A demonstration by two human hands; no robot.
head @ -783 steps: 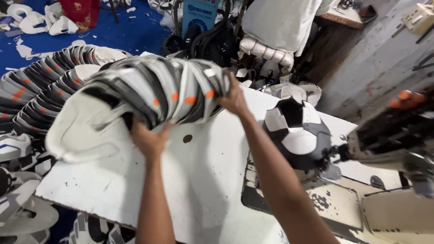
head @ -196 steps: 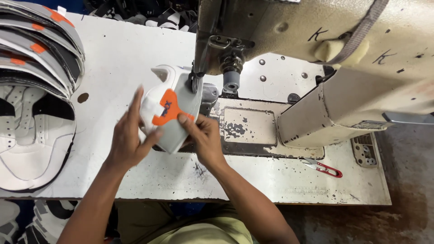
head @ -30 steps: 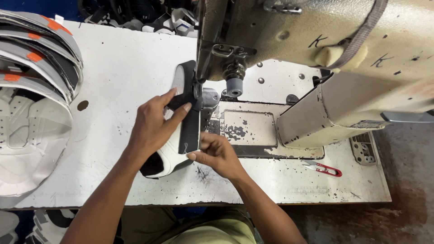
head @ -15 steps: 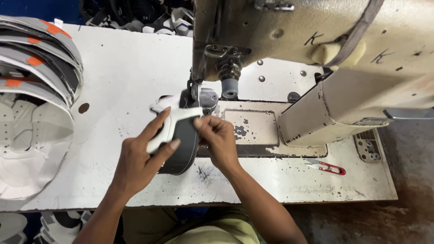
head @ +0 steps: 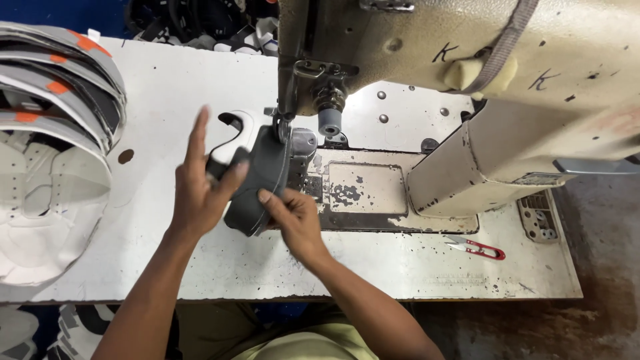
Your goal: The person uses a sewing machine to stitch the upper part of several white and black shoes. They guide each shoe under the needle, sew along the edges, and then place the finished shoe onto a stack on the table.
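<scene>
A grey and white shoe upper (head: 257,177) lies on the white work table (head: 167,107), its far right end tucked under the needle head of the cream sewing machine (head: 467,73), just left of the worn metal bed plate (head: 363,190). The left hand (head: 200,193) grasps the upper from its left side, thumb and lower fingers curled over the grey panel while the forefinger points away, free of the piece; the right hand (head: 293,223) pinches the near edge of the same panel between thumb and fingertips. To sew this seam well, I judge the piece should be kept flat where it meets the needle, with both hands steering and not dragging: the left hand turns the curved white part, the right hand feeds the near edge toward the foot at an even pace. The fingertips of the right hand sit close to the needle area, so they are best kept on the near side of the presser foot, never beneath it. The layers look folded and thick here, so a slow feed would help the stitch line follow the edge without puckering. A tall stack of similar uppers with orange tabs (head: 57,87) stands at the far left of the table, well apart from the hands, and a small red thread snip (head: 477,248) lies at the near right, beside the machine's base, within reach of the right hand for trimming.
</scene>
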